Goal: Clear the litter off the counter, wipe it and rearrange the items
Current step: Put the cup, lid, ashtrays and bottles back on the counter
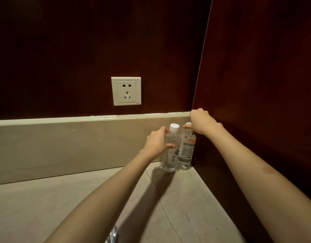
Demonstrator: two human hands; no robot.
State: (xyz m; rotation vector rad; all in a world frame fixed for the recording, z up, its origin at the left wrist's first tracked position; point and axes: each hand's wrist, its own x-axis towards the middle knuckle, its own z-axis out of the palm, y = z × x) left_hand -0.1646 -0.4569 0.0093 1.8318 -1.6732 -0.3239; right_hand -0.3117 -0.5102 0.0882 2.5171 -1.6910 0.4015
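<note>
Clear plastic, ribbed and glossy, forms both water bottles standing upright in the counter's [81, 199] back right corner, touching each other. Only the left bottle [170, 151] shows its round white cap; the right bottle's [187, 149] cap is mostly hidden under the right hand [199, 121], whose curled fingers pinch it from above. Fingers and thumb of the left hand [157, 142] wrap the left bottle's shoulder. Pale, cracked stone makes the counter and its backsplash [63, 146]. Something shiny at the bottom edge is cut off and unreadable. A cream socket [126, 91] sits on dark wood panelling.
</note>
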